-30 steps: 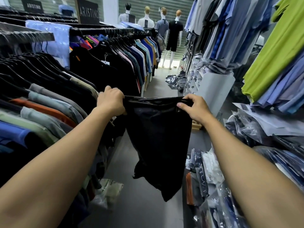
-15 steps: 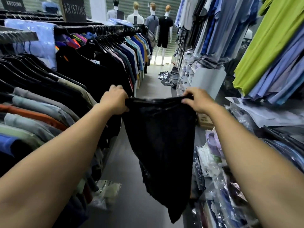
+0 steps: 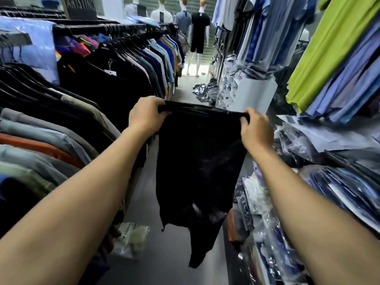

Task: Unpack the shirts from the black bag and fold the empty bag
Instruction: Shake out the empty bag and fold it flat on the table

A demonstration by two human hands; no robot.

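Shop aisle, hanging shirts [image 3: 61,130] at nine o'clock. Pinching black bag [image 3: 199,161] by top corners, left hand [image 3: 147,116] at eleven, right hand [image 3: 257,130] at one: stretched flat, probably for folding.

Forearms cut off at bottom edge; fingers of left hand [image 3: 146,116] and right hand [image 3: 256,130] partly hidden behind top edge of black bag [image 3: 199,161], bag interior not visible. Sign [image 3: 81,7] cropped at top, lettering only partly legible; far mannequins [image 3: 161,15] tiny, some heads cropped. Packed shirts [image 3: 349,192] at rt blurred, labels unreadable.
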